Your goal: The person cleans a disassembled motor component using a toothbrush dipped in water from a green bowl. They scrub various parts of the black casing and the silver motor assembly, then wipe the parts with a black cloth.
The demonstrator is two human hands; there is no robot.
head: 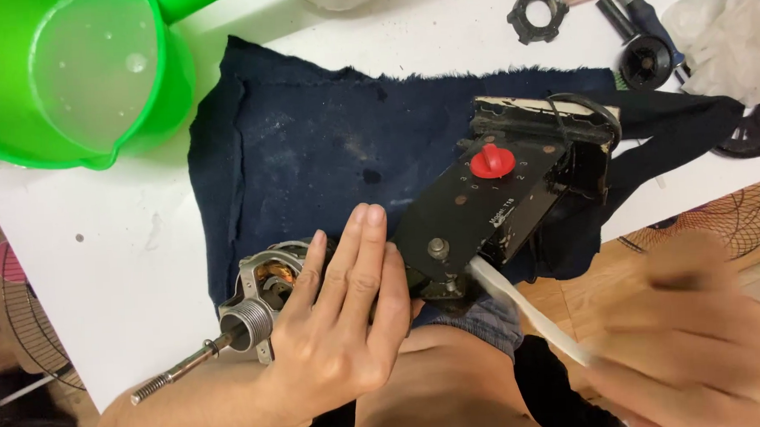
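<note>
My left hand (pixel 343 317) lies flat over a small electric motor (pixel 262 297) with a threaded steel shaft (pixel 182 367) sticking out past the table's front edge. Joined to the motor is a black control box (pixel 491 209) with a red knob (pixel 491 161) on top. Both rest on a dark blue cloth (pixel 309 148). My right hand (pixel 701 336) is blurred at the lower right, closed around a white cord (pixel 521 305) that runs from under the black box.
A green plastic jug (pixel 75 73) with liquid stands at the back left on the white table (pixel 82 243). Black plastic ring parts (pixel 538 12), a black round knob (pixel 645 57) and crumpled white plastic (pixel 723 40) lie at the back right. Fan grilles (pixel 739 215) sit below the table's right side.
</note>
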